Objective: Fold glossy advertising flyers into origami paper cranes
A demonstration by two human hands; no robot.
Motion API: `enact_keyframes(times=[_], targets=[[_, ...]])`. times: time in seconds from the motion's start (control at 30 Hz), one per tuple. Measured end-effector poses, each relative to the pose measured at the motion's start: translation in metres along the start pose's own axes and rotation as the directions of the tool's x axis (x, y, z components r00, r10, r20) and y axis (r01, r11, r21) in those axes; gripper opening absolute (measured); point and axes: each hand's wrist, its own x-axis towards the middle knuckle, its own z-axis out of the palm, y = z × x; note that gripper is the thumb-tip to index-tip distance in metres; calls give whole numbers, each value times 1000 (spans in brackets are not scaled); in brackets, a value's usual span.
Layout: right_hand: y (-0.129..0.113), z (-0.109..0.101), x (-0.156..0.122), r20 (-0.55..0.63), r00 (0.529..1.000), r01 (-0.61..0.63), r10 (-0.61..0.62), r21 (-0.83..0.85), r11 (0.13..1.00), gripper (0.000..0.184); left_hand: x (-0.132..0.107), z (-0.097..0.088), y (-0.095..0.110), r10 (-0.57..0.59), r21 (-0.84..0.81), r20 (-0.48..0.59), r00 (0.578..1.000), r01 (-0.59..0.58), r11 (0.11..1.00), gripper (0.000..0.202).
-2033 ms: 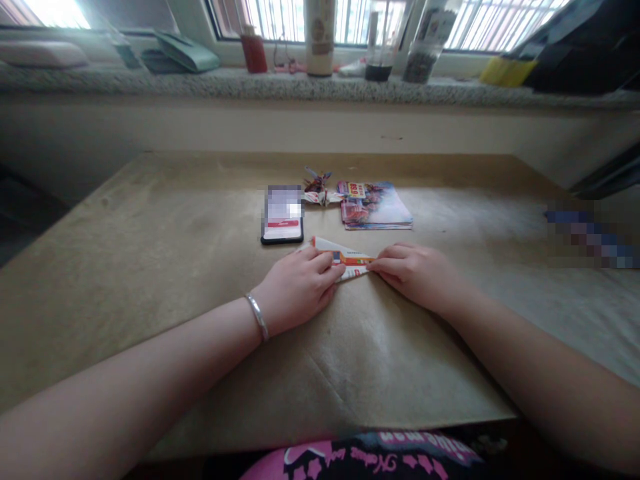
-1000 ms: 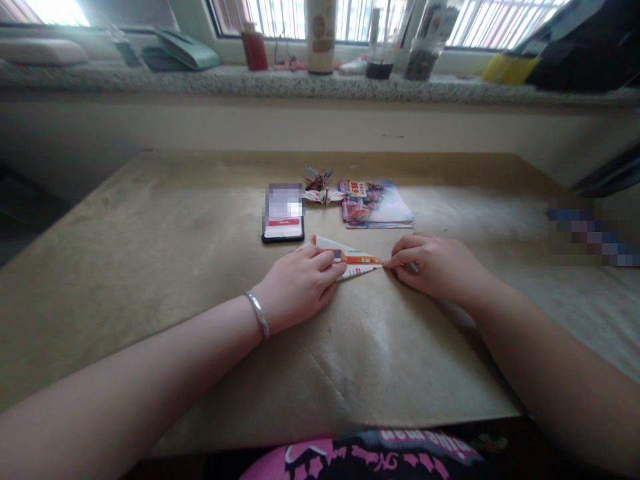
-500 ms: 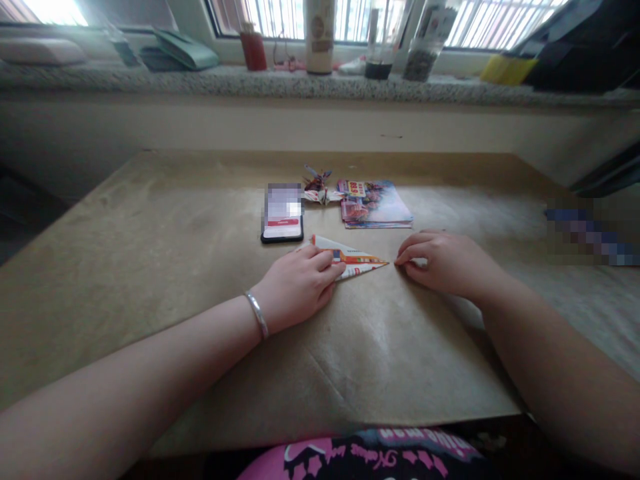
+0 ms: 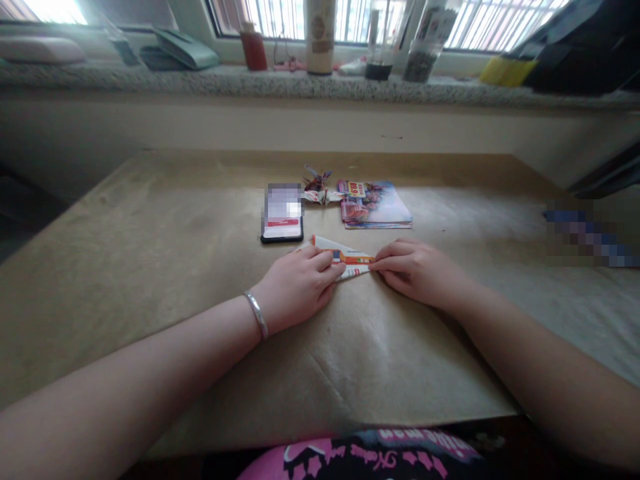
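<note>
A folded sheet of printed paper [image 4: 354, 261], white with orange bands and narrowing to the right, lies on the table between my hands. My left hand [image 4: 307, 277], with a silver bangle at the wrist, rests on its left part, fingers spread out and pressing it down. At the paper's narrow right end, my right hand [image 4: 413, 270] pinches the tip between thumb and fingers, so the point itself is hidden. Just behind my left hand lies a phone [image 4: 283, 230] with a lit, partly blurred screen.
Behind the paper, folded paper figures [image 4: 320, 187] sit beside a stack of colourful printed sheets [image 4: 377, 205]. A blurred blue object [image 4: 595, 233] lies at the table's right. Bottles, jars and a red container [image 4: 253, 48] line the stone windowsill [image 4: 280, 83] beyond the table [image 4: 165, 267].
My right hand has moved left from beside the paper's tip and closed on it. My left hand and the paper have stayed in place.
</note>
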Motion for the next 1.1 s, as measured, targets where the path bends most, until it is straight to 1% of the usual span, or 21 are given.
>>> enact_keyframes(times=[0.17, 0.33, 0.53, 0.67, 0.87, 1.1], targets=[[-5, 2, 2, 22, 999, 42, -42, -15, 999, 27, 0, -2, 1, 2, 7, 9, 1000, -2, 1000, 32], [-9, 3, 4, 3, 999, 42, -42, -17, 999, 27, 1, 0, 0, 7, 7, -7, 1000, -7, 1000, 32], [-11, 9, 6, -10, 995, 104, -104, 8, 995, 29, 1, 0, 0, 10, 14, 1, 1000, -10, 1000, 32], [-11, 10, 9, -4, 992, 127, -127, -5, 992, 31, 1, -1, 0, 12, 7, -10, 1000, -12, 1000, 31], [-11, 2, 8, 45, 995, 87, -84, -60, 994, 31, 1, 0, 0, 16, 16, -13, 1000, -16, 1000, 31], [-4, -9, 0, 70, 997, -26, 34, -116, 993, 26, -1, -1, 0, 13, 9, 13, 1000, -13, 1000, 34]])
